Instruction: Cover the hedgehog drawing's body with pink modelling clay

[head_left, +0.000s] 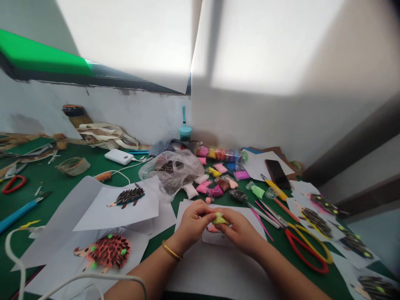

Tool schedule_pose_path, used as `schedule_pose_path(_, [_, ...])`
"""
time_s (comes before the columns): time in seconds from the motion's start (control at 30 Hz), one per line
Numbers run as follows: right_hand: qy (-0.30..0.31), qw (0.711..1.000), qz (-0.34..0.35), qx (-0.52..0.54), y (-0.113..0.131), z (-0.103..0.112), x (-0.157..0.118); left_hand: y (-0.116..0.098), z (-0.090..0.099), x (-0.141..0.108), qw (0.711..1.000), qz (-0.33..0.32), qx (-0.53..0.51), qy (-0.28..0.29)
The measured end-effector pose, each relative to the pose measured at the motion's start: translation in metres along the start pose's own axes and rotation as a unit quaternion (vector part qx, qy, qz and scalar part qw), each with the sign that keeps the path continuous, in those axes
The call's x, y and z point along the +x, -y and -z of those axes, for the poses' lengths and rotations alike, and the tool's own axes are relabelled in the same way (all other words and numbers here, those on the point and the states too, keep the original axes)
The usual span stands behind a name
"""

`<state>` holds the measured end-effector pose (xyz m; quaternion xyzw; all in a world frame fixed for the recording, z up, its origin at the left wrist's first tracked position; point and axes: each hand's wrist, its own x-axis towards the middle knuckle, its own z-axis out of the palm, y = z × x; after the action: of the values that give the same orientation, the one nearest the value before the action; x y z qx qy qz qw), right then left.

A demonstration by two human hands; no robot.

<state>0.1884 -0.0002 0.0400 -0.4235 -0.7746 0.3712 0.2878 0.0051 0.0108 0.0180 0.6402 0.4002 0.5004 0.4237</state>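
Head view: left hand and right hand both clamp yellow-green modelling clay — likely to steady it (soft stuff, apparently) — above white paper.

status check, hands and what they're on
Both hands together, pinching yellow-green clay; paper under them; red-and-yellow scissors open off to the right.

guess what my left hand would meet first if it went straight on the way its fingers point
Most likely the yellow-green lump: your left hand points right, at it, and they seem to touch. Your right hand lies just beyond, though depth is unclear.
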Motion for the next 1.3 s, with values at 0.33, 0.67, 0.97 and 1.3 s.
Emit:
schedule_pose_path(0.33, [0.015, 0.998, 0.009, 0.052, -0.002, 0.005, -0.001, -0.005, 0.002, 0.003, 0.982, 0.13, -0.121, 0.07])
schedule_pose_path(0.67, [-0.011, 0.999, -0.011, 0.034, -0.013, -0.004, -0.002, -0.001, -0.002, 0.0, 0.998, 0.048, 0.012, 0.025])
schedule_pose_path(0.97, [-0.006, 0.999, -0.018, 0.043, 0.003, 0.0, -0.002, -0.004, 0.001, 0.0, 0.997, 0.069, -0.029, 0.022])
schedule_pose_path(1.3, [0.003, 0.998, -0.024, 0.059, -0.003, 0.001, -0.006, -0.001, 0.001, 0.002, 0.942, 0.218, -0.231, 0.11])
